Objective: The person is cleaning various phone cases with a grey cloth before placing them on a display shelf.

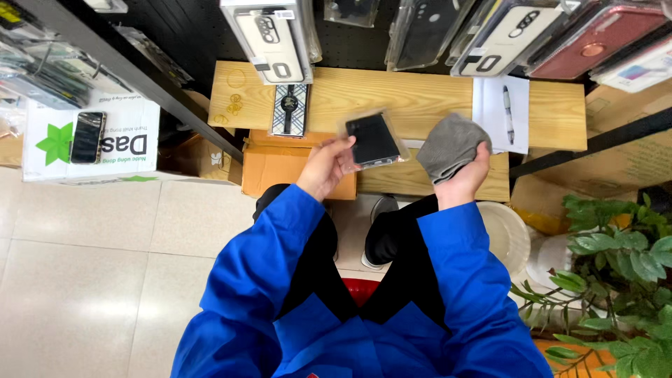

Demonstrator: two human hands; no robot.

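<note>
Two hands busy: your left hand point(323, 168) pinches the bagged case point(374, 140) by one edge above the bench point(392, 94), your right hand point(463, 176) bunches the cloth point(449, 145). Rub hard and that thin grip could let the case slip.

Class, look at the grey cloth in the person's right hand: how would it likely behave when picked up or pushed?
The grey cloth is bunched in the right hand, so it is probably soft and floppy. It drapes over the fingers, which suggests it is light. Pushed, it would likely crumple rather than slide or roll.
</note>
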